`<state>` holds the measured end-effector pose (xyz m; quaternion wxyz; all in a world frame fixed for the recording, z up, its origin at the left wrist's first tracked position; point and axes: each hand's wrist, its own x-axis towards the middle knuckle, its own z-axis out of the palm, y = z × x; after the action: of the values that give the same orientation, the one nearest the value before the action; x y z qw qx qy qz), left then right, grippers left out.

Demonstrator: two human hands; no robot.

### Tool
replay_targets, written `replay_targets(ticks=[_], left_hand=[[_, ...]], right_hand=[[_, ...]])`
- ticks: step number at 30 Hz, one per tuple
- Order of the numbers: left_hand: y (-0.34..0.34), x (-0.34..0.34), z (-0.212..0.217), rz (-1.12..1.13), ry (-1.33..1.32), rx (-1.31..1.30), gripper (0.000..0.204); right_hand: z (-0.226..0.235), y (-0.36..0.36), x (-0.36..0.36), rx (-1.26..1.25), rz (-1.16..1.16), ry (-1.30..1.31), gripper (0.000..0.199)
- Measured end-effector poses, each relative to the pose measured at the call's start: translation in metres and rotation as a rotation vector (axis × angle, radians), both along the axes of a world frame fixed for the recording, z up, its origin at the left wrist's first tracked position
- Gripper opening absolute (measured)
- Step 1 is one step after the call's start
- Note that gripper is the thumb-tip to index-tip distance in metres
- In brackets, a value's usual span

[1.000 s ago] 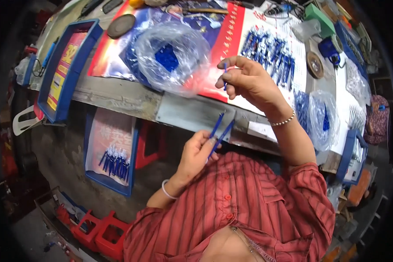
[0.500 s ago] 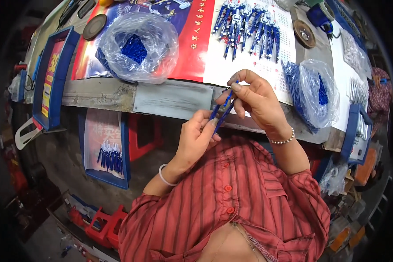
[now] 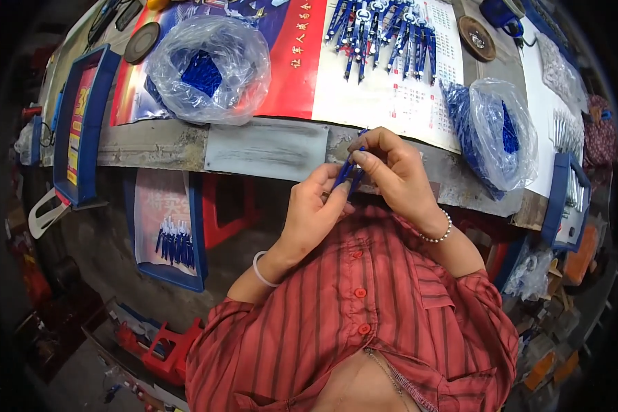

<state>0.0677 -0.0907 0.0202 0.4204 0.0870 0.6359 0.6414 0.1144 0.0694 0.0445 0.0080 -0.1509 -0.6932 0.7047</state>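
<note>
Between my two hands, just in front of the table edge, is a blue drawing compass (image 3: pixel 344 173) with its legs slanting up to the right. My left hand (image 3: pixel 312 213) is closed round the lower part of the legs. Thumb and fingers of my right hand (image 3: pixel 397 173) pinch its upper end, hiding most of it. On the paper sheet ahead lie several similar blue compasses (image 3: pixel 384 34) with white heads. One bag (image 3: pixel 209 72) of blue parts stands open at the left; another bag (image 3: pixel 498 137) of blue parts lies open at the right.
A grey metal plate (image 3: pixel 266 148) lies at the table's front edge. Below it, a blue tray (image 3: pixel 198 257) holds more compasses beside a red stool (image 3: pixel 230 213). Blue bins stand left (image 3: pixel 84 137) and right (image 3: pixel 566 206). Round brown dishes (image 3: pixel 476 39) sit on the table.
My right hand has moved down and slightly left, closer to my left hand, and the compass is held more upright. The view has shifted a little.
</note>
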Motion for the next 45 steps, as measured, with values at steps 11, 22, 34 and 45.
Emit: replay_targets(ticks=[11,22,34,45], left_hand=[[0.0,0.004,0.001,0.015,0.06,-0.007,0.027],[-0.002,0.013,0.003,0.057,0.328,0.109,0.025],[0.008,0.023,0.008,-0.019,0.284,0.143,0.015],[0.014,0.026,0.002,0.062,0.292,0.095,0.019]], right_hand=[[-0.014,-0.02,0.012,0.218,-0.162,0.06,0.01],[-0.014,-0.037,0.014,-0.011,-0.611,0.289,0.053],[-0.025,-0.031,0.011,-0.219,-0.432,0.226,0.023],[-0.028,-0.036,0.026,-0.451,-0.341,0.06,0.012]])
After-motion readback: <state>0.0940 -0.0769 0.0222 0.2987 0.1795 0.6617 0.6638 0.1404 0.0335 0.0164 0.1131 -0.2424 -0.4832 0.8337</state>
